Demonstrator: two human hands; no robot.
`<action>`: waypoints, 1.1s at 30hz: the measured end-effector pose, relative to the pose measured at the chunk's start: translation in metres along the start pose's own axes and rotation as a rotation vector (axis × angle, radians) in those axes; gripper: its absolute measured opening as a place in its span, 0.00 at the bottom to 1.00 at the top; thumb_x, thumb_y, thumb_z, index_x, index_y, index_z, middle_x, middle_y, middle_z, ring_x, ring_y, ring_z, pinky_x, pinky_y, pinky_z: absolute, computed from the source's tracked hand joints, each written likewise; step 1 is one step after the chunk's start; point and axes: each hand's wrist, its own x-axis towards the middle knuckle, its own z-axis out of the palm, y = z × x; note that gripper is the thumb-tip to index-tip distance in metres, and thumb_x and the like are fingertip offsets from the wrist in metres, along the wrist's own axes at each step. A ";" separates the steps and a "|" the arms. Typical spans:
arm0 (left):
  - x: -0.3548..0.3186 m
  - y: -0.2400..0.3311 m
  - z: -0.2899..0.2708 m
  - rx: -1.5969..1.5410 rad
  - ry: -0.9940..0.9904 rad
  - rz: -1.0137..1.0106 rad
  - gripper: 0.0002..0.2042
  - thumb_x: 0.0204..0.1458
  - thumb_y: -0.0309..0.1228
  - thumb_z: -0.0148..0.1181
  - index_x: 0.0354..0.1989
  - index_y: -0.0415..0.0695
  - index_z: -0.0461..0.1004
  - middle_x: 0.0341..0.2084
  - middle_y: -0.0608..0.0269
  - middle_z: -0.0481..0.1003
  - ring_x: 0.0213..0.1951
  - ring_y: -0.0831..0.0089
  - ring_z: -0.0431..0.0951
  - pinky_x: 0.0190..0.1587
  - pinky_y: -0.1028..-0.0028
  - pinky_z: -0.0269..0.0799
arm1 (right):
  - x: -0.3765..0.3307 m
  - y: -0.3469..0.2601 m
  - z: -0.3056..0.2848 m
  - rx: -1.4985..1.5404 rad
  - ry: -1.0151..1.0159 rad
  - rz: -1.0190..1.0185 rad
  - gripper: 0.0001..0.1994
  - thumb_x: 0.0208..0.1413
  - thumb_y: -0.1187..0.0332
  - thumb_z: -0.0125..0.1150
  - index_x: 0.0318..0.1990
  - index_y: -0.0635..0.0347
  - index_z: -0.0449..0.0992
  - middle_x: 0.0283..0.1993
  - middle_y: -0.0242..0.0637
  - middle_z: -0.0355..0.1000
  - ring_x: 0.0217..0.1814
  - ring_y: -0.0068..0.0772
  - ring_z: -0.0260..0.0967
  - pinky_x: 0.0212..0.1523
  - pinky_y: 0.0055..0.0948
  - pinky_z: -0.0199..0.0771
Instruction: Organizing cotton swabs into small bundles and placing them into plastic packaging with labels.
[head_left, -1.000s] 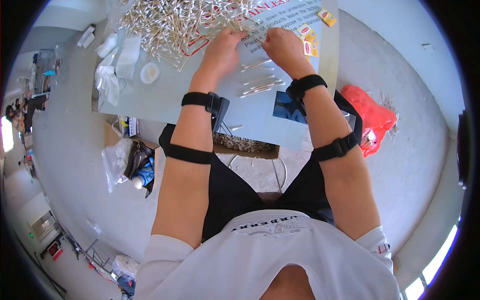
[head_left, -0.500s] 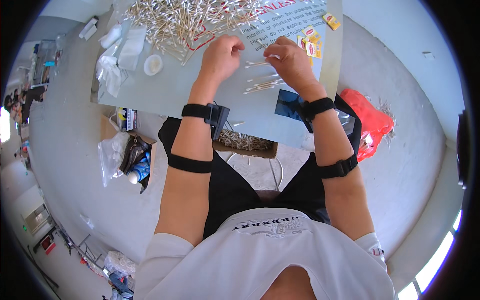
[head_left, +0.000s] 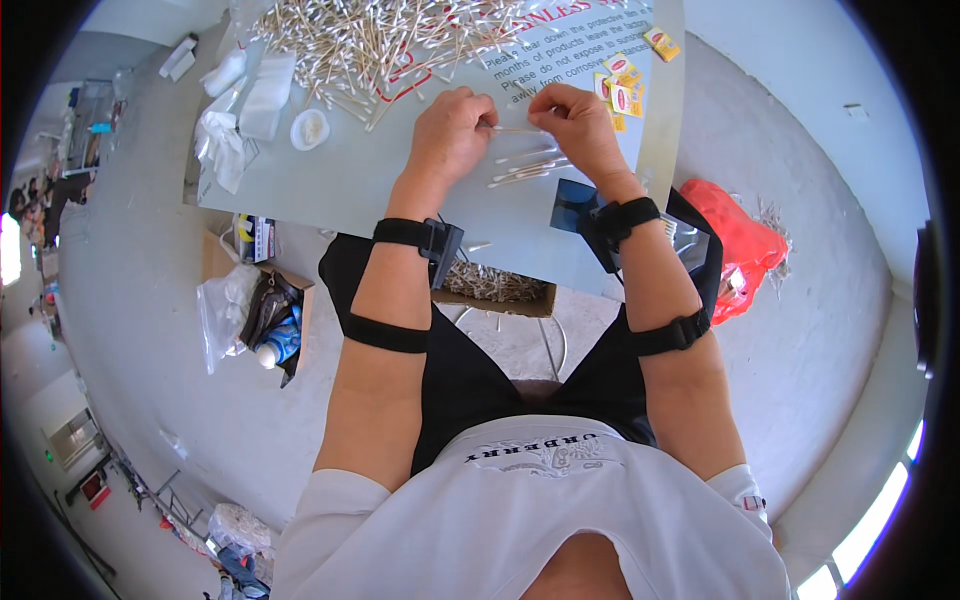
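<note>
A cotton swab [head_left: 517, 129] with a pale stick spans the gap between my hands, above the grey sheet-topped table. My left hand [head_left: 452, 132] is closed in a pinch at its left end. The fingers of my right hand [head_left: 580, 125] are pinched at the other end, and they hide its tip. Just nearer to me, several loose cotton swabs [head_left: 522, 176] lie roughly side by side. Past my left hand spreads a large pile of cotton swabs [head_left: 370, 50]. Small yellow packets [head_left: 625, 90] lie beyond my right hand.
A small round white tub [head_left: 310, 129] and white plastic wraps [head_left: 268, 97] are at the table's left. A dark blue card [head_left: 574, 204] lies by my right wrist. Below the near edge is a cardboard box of swabs [head_left: 495, 284]; a red bag [head_left: 735, 245] stands at the right.
My left hand has moved slightly right and nearer to me, up to the swab. My right hand has shifted slightly, and the swab now stretches between the fingers of both hands.
</note>
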 end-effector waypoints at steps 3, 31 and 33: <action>0.001 -0.001 0.001 0.010 0.006 0.024 0.06 0.41 0.22 0.65 0.28 0.45 0.76 0.25 0.64 0.73 0.34 0.67 0.76 0.38 0.69 0.73 | -0.001 -0.005 -0.009 0.353 0.203 0.103 0.03 0.52 0.76 0.62 0.32 0.67 0.76 0.26 0.29 0.73 0.30 0.15 0.66 0.33 0.18 0.68; 0.002 0.001 0.003 0.000 0.000 0.025 0.05 0.41 0.25 0.66 0.27 0.44 0.76 0.24 0.64 0.74 0.31 0.68 0.76 0.35 0.69 0.72 | -0.002 -0.006 -0.003 -0.448 0.129 0.008 0.05 0.50 0.69 0.59 0.32 0.59 0.73 0.37 0.45 0.70 0.39 0.52 0.72 0.39 0.44 0.73; 0.008 -0.008 0.002 -0.095 0.088 -0.069 0.05 0.42 0.27 0.65 0.26 0.44 0.76 0.25 0.62 0.75 0.31 0.63 0.77 0.35 0.65 0.72 | -0.005 -0.010 0.005 -0.398 0.057 -0.059 0.05 0.49 0.70 0.60 0.32 0.60 0.73 0.34 0.43 0.70 0.36 0.50 0.71 0.37 0.41 0.71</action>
